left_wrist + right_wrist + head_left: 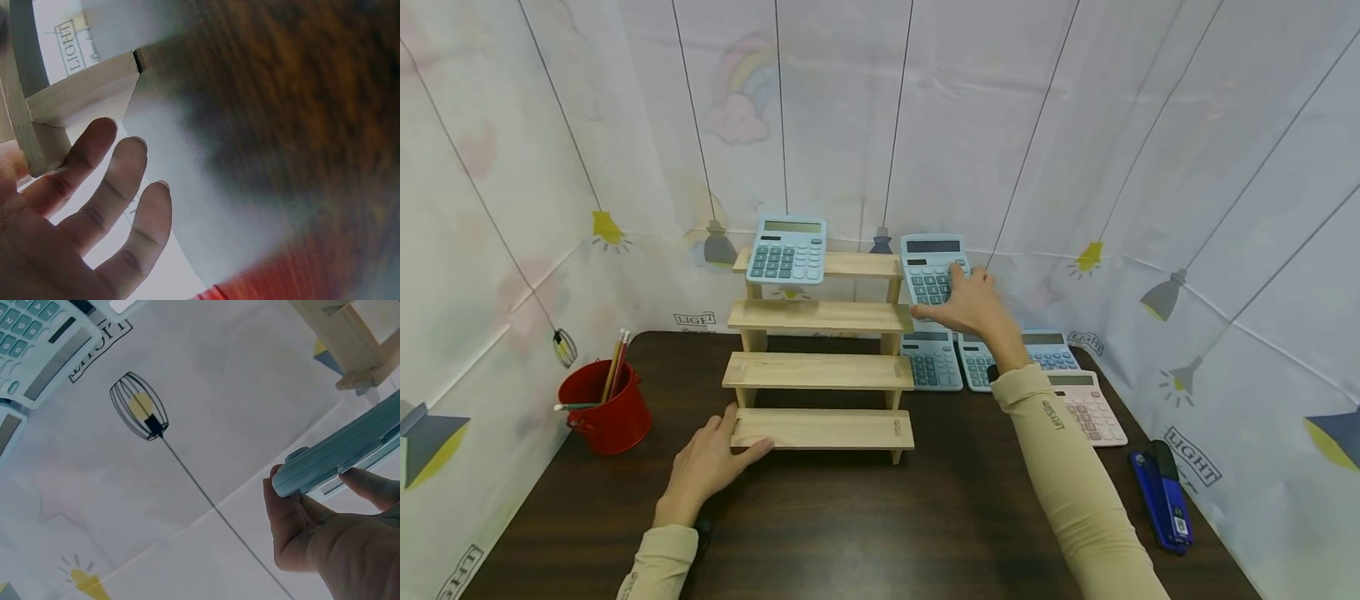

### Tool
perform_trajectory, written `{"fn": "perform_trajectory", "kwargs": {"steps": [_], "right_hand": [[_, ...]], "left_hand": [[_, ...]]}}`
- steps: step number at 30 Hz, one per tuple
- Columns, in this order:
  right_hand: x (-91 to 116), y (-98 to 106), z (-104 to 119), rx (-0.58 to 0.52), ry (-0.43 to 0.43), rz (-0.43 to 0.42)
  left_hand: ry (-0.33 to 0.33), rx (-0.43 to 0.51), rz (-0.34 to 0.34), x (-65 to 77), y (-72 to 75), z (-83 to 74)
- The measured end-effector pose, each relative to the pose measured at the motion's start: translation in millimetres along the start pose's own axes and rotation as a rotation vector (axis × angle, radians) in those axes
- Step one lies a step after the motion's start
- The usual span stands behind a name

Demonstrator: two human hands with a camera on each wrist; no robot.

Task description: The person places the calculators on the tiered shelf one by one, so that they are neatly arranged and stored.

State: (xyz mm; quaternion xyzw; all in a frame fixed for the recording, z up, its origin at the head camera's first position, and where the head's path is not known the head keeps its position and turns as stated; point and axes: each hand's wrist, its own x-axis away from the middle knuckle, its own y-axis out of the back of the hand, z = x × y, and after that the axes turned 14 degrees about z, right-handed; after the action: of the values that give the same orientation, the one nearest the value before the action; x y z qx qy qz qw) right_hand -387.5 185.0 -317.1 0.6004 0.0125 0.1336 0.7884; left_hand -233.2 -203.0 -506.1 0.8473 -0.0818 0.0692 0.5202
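Observation:
A light blue calculator (928,287) is held up by my right hand (973,304), at the right end of the top step; the right wrist view shows the calculator (337,453) edge-on between thumb and fingers. My left hand (703,458) touches the left end of the lowest step of a wooden tiered stand (820,429). In the left wrist view its fingers (128,169) are extended beside the wood. Another light blue calculator (787,250) leans upright on the top step's left end.
Several blue calculators (934,367) and a pink calculator (1082,408) are right of the stand, partly hidden by my right arm. A blue stapler (1161,500) lies near the right table edge. At the left, a red bucket (617,421) holds pencils. Printed curtains (850,125) surround the table.

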Motion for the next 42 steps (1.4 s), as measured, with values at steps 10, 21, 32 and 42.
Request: {"fn": "perform_trajectory", "kwargs": {"steps": [10, 21, 32, 42], "right_hand": [[-25, -3, 14, -0.013, 0.005, -0.015], [-40, -5, 28, 0.0, 0.005, -0.025], [-47, -2, 44, -0.041, 0.052, 0.026], [-51, -5, 56, -0.037, 0.06, 0.057]], "left_hand": [[0.006, 0.004, 0.011, 1.7, -0.5, -0.8], [0.007, 0.013, 0.009, -0.7, -4.3, 2.1], [0.007, 0.021, 0.004, -1.7, -5.0, 2.7], [0.01, 0.016, -0.004, -2.9, -5.4, 4.5]]}}
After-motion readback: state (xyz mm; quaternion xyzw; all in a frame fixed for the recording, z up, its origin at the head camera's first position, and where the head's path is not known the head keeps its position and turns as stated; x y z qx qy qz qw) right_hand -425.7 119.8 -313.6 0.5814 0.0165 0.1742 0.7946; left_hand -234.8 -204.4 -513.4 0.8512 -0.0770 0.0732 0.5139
